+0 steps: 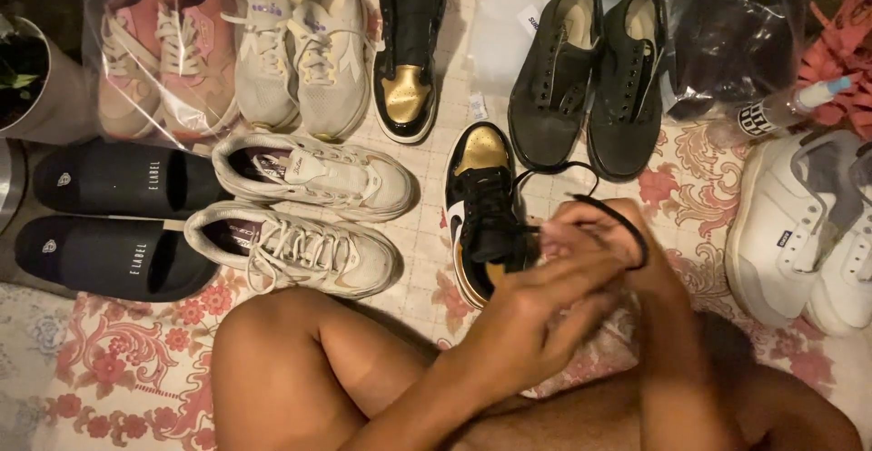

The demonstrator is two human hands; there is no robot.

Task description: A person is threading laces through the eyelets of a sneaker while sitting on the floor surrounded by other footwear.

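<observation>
A black and gold high-top sneaker (pixel 479 198) lies on the floral cloth (pixel 136 369) in front of me, toe pointing away. My left hand (pixel 543 310) is closed at the shoe's collar, its fingers pinching the black lace (pixel 581 168). Just beyond it, my right hand (pixel 610 235) grips the same lace, which loops over its fingers and trails toward the black low-tops. The matching black and gold sneaker (pixel 409 47) lies further away, apart from both hands.
A white sneaker pair (pixel 309 210) lies left of the shoe, black slip-ons (pixel 113 219) further left. Pink sneakers in a plastic bag (pixel 159 51), pale trainers (pixel 300 47), black low-tops (pixel 590 79) and white shoes (pixel 804 224) surround it. My bent knee (pixel 282 369) is near left.
</observation>
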